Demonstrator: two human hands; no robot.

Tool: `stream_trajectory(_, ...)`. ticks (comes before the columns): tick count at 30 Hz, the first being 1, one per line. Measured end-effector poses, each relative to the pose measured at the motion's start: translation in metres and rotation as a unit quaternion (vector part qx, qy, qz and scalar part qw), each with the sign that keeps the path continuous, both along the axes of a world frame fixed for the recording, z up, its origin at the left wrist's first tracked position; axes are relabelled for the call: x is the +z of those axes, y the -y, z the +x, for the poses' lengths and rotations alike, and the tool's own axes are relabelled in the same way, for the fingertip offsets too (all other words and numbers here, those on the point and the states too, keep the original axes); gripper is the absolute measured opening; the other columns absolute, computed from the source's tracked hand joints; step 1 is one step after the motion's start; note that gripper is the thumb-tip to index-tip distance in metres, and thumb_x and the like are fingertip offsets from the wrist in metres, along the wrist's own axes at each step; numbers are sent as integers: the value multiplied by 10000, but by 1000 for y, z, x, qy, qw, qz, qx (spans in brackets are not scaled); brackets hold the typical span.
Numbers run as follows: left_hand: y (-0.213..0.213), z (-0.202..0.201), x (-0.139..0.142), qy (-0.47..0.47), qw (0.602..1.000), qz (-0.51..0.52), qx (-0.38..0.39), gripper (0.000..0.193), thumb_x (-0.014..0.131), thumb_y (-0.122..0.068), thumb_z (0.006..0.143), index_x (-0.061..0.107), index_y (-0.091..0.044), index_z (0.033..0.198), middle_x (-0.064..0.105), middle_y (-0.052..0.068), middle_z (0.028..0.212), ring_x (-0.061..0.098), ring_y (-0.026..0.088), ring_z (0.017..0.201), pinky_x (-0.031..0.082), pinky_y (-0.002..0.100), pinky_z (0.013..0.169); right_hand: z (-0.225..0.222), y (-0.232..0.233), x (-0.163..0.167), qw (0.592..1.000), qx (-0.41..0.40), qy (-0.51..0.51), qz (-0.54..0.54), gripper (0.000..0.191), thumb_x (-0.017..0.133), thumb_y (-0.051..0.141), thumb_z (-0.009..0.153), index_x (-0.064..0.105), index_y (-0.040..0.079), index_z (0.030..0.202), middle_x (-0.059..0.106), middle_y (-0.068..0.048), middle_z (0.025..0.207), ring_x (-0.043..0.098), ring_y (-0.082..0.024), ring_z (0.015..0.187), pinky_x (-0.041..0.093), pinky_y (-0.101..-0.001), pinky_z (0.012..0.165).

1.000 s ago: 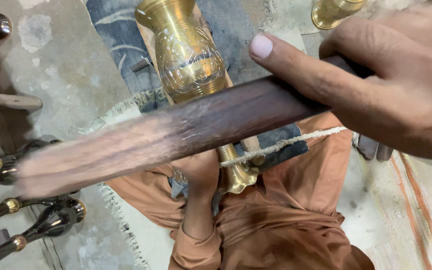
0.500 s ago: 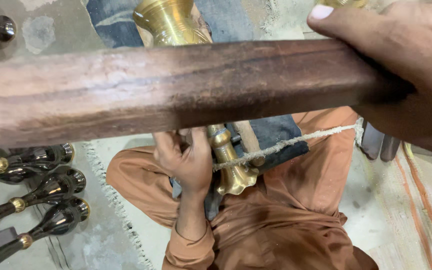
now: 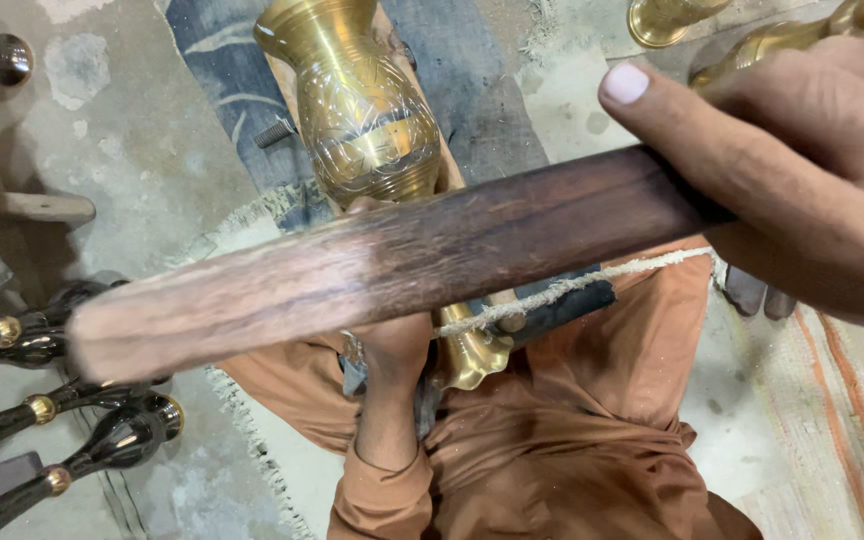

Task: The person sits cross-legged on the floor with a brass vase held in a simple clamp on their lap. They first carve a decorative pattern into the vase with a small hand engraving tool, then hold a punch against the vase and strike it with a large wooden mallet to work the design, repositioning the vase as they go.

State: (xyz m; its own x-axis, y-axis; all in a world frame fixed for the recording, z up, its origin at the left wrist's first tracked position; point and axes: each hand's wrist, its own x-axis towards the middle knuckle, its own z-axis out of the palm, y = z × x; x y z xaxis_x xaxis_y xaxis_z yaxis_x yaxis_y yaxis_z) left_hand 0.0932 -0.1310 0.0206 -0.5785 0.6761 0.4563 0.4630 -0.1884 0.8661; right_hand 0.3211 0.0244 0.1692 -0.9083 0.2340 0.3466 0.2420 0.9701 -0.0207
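The long dark wooden bar [image 3: 382,265] fills the middle of the frame, its long axis running from the lower left edge up to the right, where your right hand [image 3: 802,170] is clamped around its upper end, thumb laid along the top. It crosses above everything else.

Beneath it, the engraved brass vase [image 3: 367,110] lies with its mouth toward the top centre of the frame and its flared foot [image 3: 472,355] toward the bottom centre, so its long axis runs nearly up-and-down, crossing the bar almost at right angles. Your left hand [image 3: 392,350] sits just below the bar in the lower centre, against the vase's narrow stem; the bar hides the fingers, so I cannot tell how tightly they close. That hand is the nearer one to the vase; your right touches only the bar.

A frayed pale cord [image 3: 572,288] runs from the stem out to the right, under your right hand. Dark turned pieces with brass collars [image 3: 62,450] lie at the lower left, well apart.

Compared with half a second ago, the bar has swung from almost level across the frame to this tilt, and its left end has dropped, uncovering the vase's body again.
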Motion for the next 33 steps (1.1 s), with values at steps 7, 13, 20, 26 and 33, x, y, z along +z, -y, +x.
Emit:
stream_trajectory(7,2,-3,-10,-157,987,-15,-12,216,755,18,938,723,26,1152,722,157,1178,700,305,1088,570,346,970,-26,-1,10,994,22,56,94,744,821,92,662,655,35,1385,653,-122,762,596,-227,553,442,-352,479)
stream_trajectory(13,5,-14,-12,-207,978,-29,26,209,702,72,987,637,67,1186,727,152,1044,722,265,908,553,373,763,-11,-8,-6,997,-8,-35,-62,673,835,-74,817,569,-22,1433,661,-175,884,643,-282,686,480,-380,586)
stream_trajectory(20,10,-16,-15,-180,979,-89,24,129,717,74,885,669,29,996,649,72,678,594,205,529,452,383,545,23,-16,-39,1000,-16,-15,-2,657,796,-79,827,574,5,1440,611,-125,842,597,-243,660,450,-363,574)
stream_trajectory(26,3,-18,9,-249,967,-47,-15,243,698,12,944,649,48,1179,712,201,1011,706,336,900,560,452,838,-10,-4,-23,999,-49,20,-1,716,848,18,790,579,28,1454,549,-93,690,545,-260,528,402,-405,462)
stream_trajectory(33,-9,-32,40,-233,957,-152,-81,137,786,-19,964,708,6,1074,713,124,887,633,253,710,500,382,675,13,-2,-35,992,-109,44,-39,831,854,27,728,555,46,1503,565,-117,731,585,-280,593,468,-423,531)
